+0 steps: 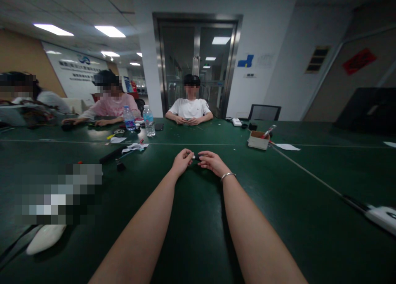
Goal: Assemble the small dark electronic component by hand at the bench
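Observation:
My left hand [182,162] and my right hand [214,162] meet over the middle of the green table [198,218]. Between their fingertips is a small black object with a silvery end [194,157]; its exact kind is too small to tell. The fingers of my left hand pinch the silvery end. My right thumb and fingers close on the dark end, hiding part of it. A silver bracelet [228,176] circles my right wrist.
Far across the table sits a person in a white shirt [190,107]; others sit at the left. Two water bottles [149,122] stand left of centre. Papers and a brush [120,165] lie nearer. At right are a small box [258,141] and a white power strip [383,218].

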Available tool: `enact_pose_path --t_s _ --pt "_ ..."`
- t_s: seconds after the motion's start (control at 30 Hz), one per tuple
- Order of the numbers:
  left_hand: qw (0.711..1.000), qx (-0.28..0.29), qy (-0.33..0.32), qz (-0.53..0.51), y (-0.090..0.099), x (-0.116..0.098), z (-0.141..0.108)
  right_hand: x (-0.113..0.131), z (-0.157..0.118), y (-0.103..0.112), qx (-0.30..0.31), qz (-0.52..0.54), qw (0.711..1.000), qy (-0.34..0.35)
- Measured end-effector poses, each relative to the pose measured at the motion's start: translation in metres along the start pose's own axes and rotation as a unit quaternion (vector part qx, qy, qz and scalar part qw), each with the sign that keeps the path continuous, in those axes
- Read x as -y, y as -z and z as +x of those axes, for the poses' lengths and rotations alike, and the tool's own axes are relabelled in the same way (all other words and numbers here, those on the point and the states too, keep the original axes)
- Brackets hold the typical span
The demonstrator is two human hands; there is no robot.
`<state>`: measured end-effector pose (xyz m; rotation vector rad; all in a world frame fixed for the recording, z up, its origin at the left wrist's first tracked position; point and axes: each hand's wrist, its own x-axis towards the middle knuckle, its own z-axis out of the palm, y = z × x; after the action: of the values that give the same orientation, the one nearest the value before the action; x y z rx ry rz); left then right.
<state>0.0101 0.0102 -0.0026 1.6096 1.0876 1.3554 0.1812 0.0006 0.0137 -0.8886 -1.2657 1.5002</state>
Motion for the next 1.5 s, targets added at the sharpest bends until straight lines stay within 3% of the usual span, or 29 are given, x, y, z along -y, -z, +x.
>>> enact_pose_path --t_s 0.37,0.63,1.5 --pt "0.998 0.008 0.051 -0.021 -0.0003 -0.0035 -0.0021 -0.0017 0.0015 0.0003 -0.022 0.021 1.0 0.007" --pt "1.0 -0.012 0.024 -0.009 0.0016 0.0005 0.0007 -0.0011 0.0009 -0.0011 -0.016 -0.002 1.0 0.001" --pt "0.998 -0.01 0.051 -0.026 0.0014 -0.0008 0.0017 -0.0005 0.0018 -0.0011 -0.015 0.007 1.0 -0.011"
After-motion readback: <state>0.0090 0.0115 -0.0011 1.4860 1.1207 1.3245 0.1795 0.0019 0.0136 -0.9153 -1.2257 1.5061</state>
